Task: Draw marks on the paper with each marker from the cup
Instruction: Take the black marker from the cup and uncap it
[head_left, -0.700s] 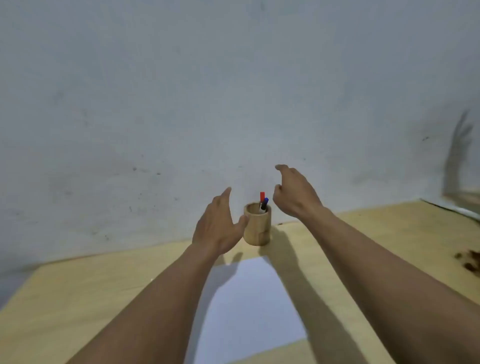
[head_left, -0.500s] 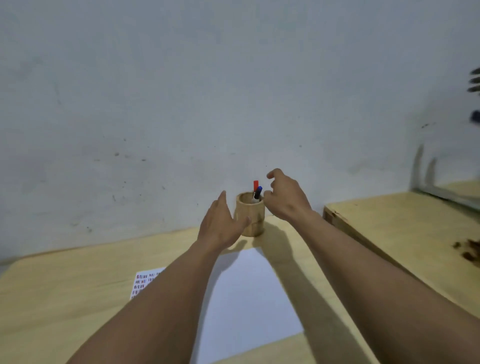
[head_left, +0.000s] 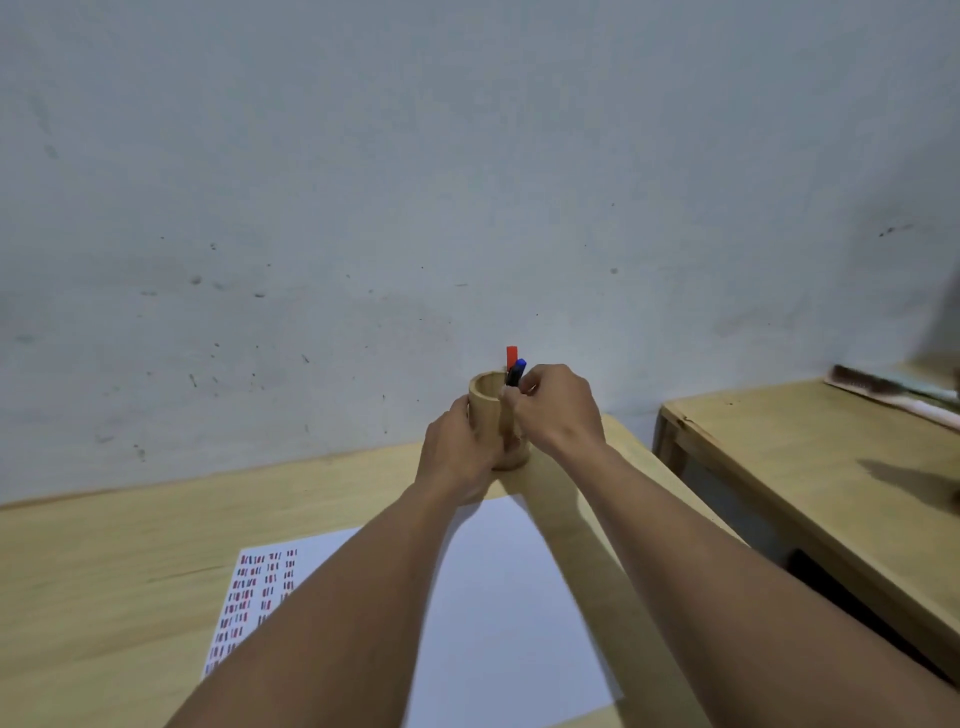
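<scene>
A small wooden cup (head_left: 493, 415) stands on the far side of the table (head_left: 104, 561), close to the grey wall (head_left: 467, 156). Two markers stick up out of the cup at its right side. The red marker (head_left: 511, 355) pokes up highest. The blue marker (head_left: 516, 372) leans just in front of it, with a dark body and a blue cap.

The left hand (head_left: 454, 457) is wrapped around the left side of the cup, touching the wood and holding it. The right hand (head_left: 558, 408) is at the right rim of the cup. Its fingers (head_left: 511, 400) are curled in and pinch together at the blue marker, just below the cap. They seem to have hold of it, though the exact grip is hard to see.

A white sheet of paper (head_left: 509, 597) lies flat on the table, nearer than the cup, under both arms. On its left part there are rows of short red and blue marks (head_left: 254, 592). The rest of the sheet is blank.

A second wooden table (head_left: 810, 467) stands to the right, with a gap between the two.
</scene>
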